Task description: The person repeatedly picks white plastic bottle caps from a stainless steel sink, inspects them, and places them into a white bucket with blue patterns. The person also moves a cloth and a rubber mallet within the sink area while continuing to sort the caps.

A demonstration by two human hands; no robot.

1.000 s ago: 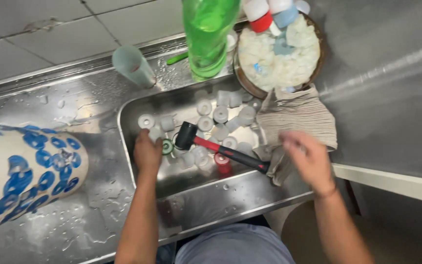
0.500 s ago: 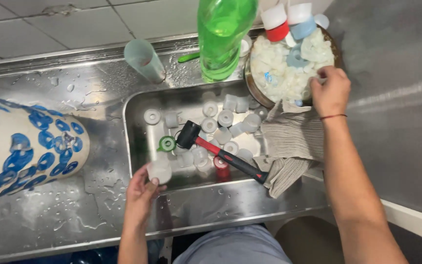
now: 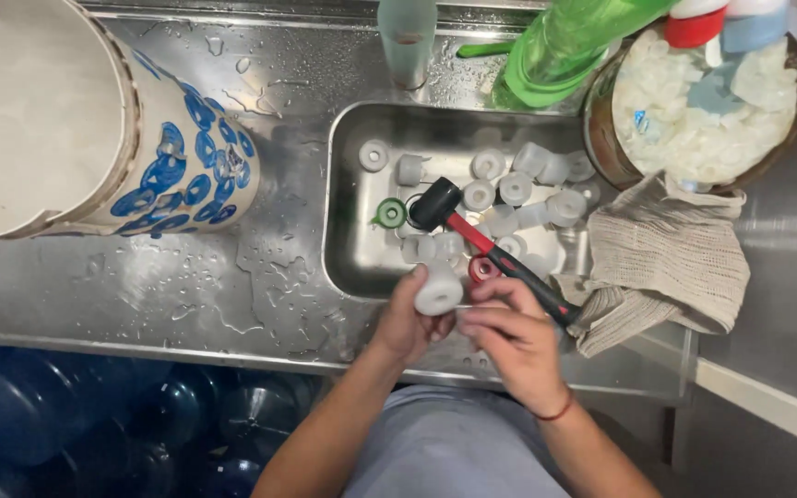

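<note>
sink (image 3: 348, 249) crowded with caps (image 3: 516, 187), mallet (image 3: 495, 251) across, left counter (image 3: 186, 295) free

A wet stainless steel worktop (image 3: 186, 295) is filling most of the view, with water drops and puddles shining on it under bright overhead light. A small rectangular sink basin (image 3: 348, 249) is sitting sunk into it. Pale wall tiles (image 3: 260, 5) are running along the far edge. Below the near edge, blue water jugs (image 3: 66, 415) are crowding the dim floor.
</note>
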